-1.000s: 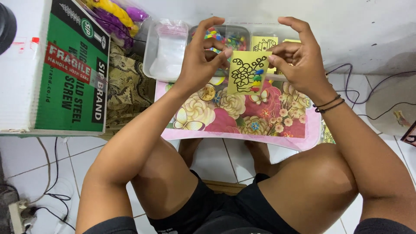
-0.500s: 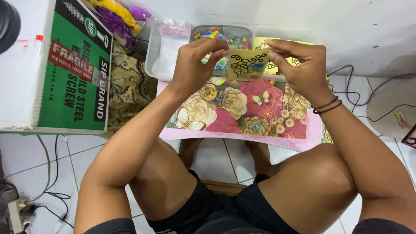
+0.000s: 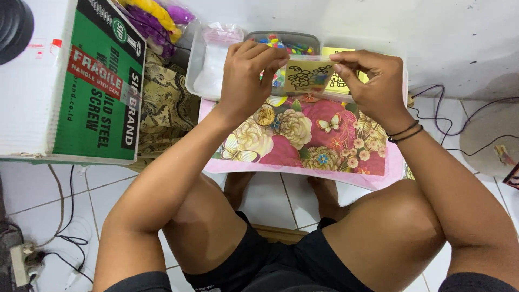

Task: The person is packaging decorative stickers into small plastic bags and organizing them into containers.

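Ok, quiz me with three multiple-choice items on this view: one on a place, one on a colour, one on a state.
1. Where is the small card?
A. between both hands above the floral table
B. flat on the floor tiles
C. inside the green box

2. What colour is the card's background?
A. blue
B. yellow
C. white

3. How is the card held?
A. left hand alone
B. lying free
C. pinched by left hand and right hand

Answers: 1 A, it sits over the floral table; 2 B, yellow with a dark pattern; 3 C, fingers of both hands grip its edges.
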